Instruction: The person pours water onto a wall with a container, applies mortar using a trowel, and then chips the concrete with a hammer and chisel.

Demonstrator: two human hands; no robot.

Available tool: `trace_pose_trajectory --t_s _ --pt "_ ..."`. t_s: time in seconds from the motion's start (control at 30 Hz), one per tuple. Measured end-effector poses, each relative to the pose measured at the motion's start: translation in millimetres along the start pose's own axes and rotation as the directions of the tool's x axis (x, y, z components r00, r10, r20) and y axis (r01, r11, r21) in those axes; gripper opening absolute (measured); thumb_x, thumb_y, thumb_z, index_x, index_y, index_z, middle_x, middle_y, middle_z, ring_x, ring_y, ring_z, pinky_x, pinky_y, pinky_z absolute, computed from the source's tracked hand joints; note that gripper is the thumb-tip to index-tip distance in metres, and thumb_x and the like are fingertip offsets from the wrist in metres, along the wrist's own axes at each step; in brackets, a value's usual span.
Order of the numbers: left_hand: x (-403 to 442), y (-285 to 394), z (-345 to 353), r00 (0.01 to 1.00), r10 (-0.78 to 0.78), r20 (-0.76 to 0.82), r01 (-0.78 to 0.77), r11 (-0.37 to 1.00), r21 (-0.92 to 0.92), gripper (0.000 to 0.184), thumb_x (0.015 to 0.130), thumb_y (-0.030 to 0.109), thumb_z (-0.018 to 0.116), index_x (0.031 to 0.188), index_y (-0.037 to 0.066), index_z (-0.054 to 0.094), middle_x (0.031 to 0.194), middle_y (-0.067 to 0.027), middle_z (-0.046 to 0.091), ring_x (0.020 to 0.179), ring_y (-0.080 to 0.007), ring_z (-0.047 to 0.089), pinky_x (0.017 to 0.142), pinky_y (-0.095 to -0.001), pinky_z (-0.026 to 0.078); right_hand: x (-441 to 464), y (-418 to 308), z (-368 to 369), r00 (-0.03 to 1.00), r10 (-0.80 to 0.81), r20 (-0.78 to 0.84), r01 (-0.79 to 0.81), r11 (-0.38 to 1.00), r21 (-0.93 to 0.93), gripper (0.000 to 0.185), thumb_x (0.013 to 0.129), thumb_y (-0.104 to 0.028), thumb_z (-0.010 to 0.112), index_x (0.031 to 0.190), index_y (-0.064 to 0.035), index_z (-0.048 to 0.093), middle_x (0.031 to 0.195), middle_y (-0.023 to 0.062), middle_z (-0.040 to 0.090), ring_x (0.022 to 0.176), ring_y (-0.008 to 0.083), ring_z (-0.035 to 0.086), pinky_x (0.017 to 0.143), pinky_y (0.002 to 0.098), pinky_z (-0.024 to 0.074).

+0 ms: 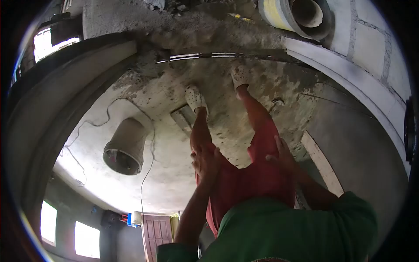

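Note:
My left hand [206,161] rests on my left leg near the hem of the red shorts [248,181], its fingers lying along the leg. On the other leg of the shorts lies my right hand [281,156], thumb apart from the fingers. Neither hand appears to hold anything. Light perforated clogs cover my feet, the left clog [196,98] beside a flat rectangular grey board or float [183,118] on the floor. The right clog [239,73] stands close to the doorway strip.
A dirty bucket [126,146] is on the floor at left, with a thin cable [153,144] running past it. A wooden plank [323,163] lies at right. Beyond the doorway are rough ground and a large round container [279,15]. A panelled door [156,233] appears low in view.

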State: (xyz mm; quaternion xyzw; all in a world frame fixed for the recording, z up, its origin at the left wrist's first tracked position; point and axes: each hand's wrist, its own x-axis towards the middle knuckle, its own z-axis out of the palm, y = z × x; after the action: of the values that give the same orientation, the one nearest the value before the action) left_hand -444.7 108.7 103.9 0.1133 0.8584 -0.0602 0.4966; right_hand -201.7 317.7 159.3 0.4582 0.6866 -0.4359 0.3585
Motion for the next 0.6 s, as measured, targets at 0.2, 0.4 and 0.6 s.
trace_pose_trajectory --t_s 0.2,0.4,0.6 --pt "-1 -25 -14 0.986 -0.070 0.152 0.066 0.997 0.032 0.075 0.086 0.043 0.071 0.141 0.000 0.044 0.145 -0.0257 0.043 0.124 -0.0465 0.051 0.098 -0.0545 0.050 -5 -37 46 0.955 0.172 -0.240 -0.208 0.969 -0.133 0.092 0.084 -0.041 0.076 0.152 -0.0027 0.028 0.142 0.0305 0.040 0.128 0.0484 0.046 0.104 0.0578 0.0409" --pt "-10 -20 15 0.985 -0.099 0.141 0.081 0.988 0.130 0.087 0.086 0.053 0.069 0.143 -0.005 0.039 0.147 -0.0274 0.041 0.124 -0.0443 0.053 0.096 -0.0514 0.052 10 -15 66 0.953 0.193 -0.232 -0.224 0.968 -0.114 0.088 0.082 -0.039 0.077 0.149 -0.0034 0.033 0.130 0.0269 0.051 0.121 0.0451 0.053 0.100 0.0522 0.0458" --pt "-20 -15 43 0.991 -0.111 0.074 0.094 0.975 0.202 0.091 0.085 0.059 0.068 0.142 -0.006 0.040 0.147 -0.0271 0.042 0.124 -0.0433 0.053 0.095 -0.0501 0.053 17 13 73 0.956 0.209 -0.205 -0.249 0.948 -0.197 0.084 0.081 -0.043 0.077 0.144 -0.0035 0.039 0.129 0.0243 0.053 0.118 0.0428 0.056 0.098 0.0535 0.0467"
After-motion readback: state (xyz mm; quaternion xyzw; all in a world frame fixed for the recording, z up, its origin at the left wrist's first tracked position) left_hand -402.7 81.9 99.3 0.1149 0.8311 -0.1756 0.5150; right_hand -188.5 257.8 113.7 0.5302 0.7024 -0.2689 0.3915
